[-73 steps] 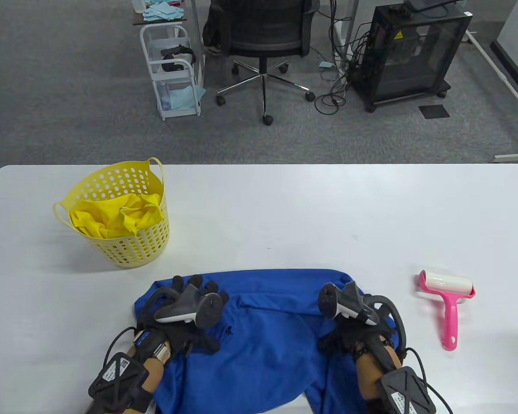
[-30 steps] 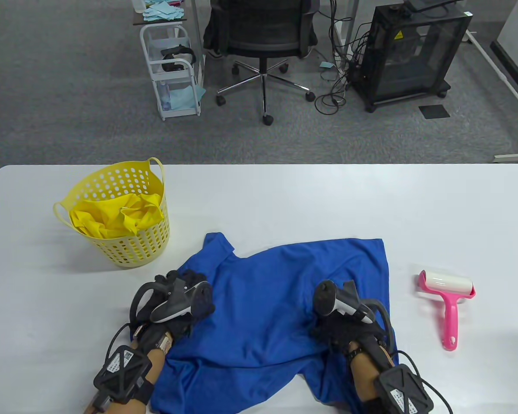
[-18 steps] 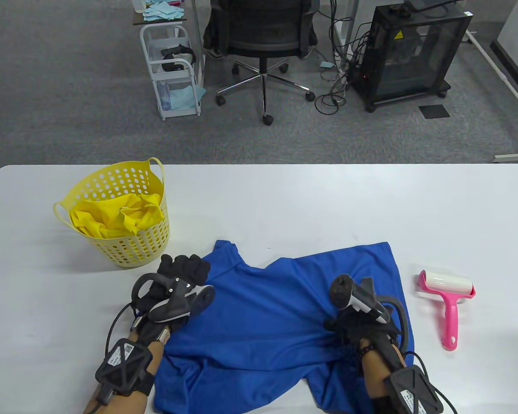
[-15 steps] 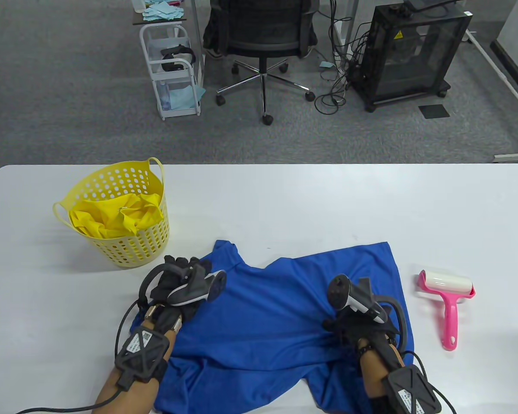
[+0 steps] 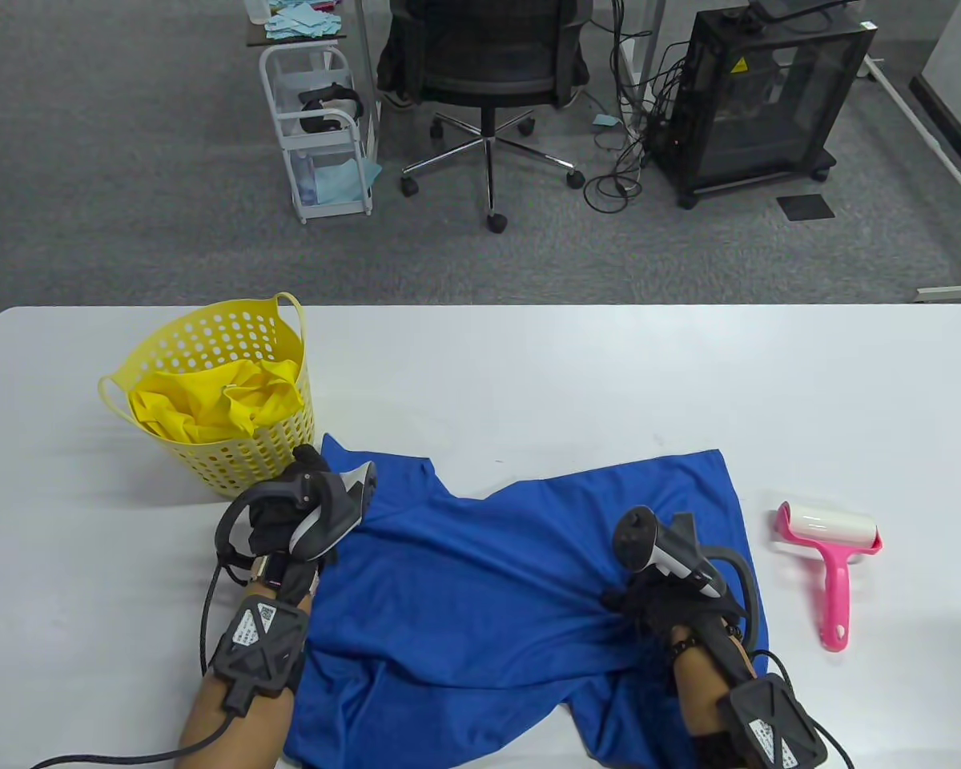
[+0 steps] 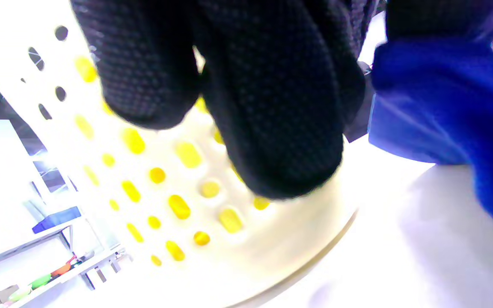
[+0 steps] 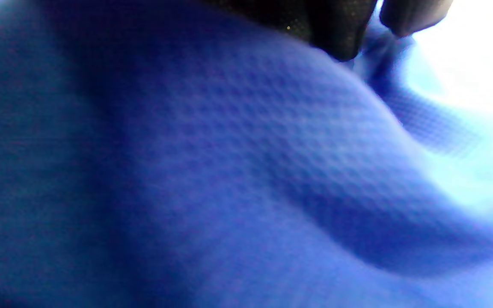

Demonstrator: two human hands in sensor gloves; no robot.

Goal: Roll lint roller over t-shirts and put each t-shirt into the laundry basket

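A blue t-shirt (image 5: 488, 577) lies spread and creased on the white table (image 5: 528, 376), its near part hanging over the front edge. My left hand (image 5: 308, 481) holds the shirt's left corner next to the yellow laundry basket (image 5: 208, 336). In the left wrist view the curled fingers (image 6: 272, 107) hang before the basket wall (image 6: 165, 192), with blue cloth (image 6: 443, 107) beside them. My right hand (image 5: 641, 601) grips a bunch of the shirt, and creases run out from it. The right wrist view is filled with blue fabric (image 7: 186, 171). The pink lint roller (image 5: 829, 553) lies untouched to the right.
A yellow t-shirt (image 5: 208, 404) lies crumpled inside the basket. On the grey floor beyond the table's far edge stand an office chair (image 5: 484, 56), a white cart (image 5: 320, 136) and a black cabinet (image 5: 761, 96) with cables.
The folded shirt was flipped open away from me. Since then my left hand has drawn its left corner outward to the basket, while my right hand stayed put on its bunch of cloth.
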